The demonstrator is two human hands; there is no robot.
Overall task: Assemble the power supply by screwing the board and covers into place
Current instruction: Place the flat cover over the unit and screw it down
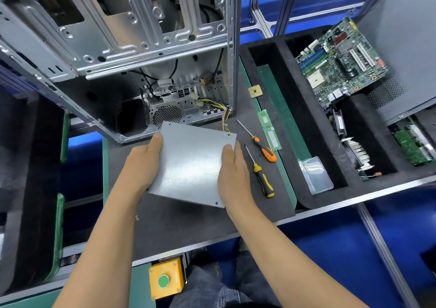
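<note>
Now, at far left the open steel case [113,55] stands with yellow wires [223,116] trailing out to the flat grey power supply [191,163], which your left hand [144,163] and right hand [232,170] grasp by its side edges above the dark mat [179,222]. Just right lie two orange-handled screwdrivers [260,149], a memory stick [269,130], then black foam trays [278,71] holding a green motherboard [339,57] and a clear plastic box [316,175].

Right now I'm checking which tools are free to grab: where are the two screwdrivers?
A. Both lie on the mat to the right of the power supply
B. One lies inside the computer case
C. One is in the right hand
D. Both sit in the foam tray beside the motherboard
A: the orange-handled screwdriver and the yellow-handled screwdriver lie on the mat beside the power supply, which the left hand and right hand both hold.
</note>
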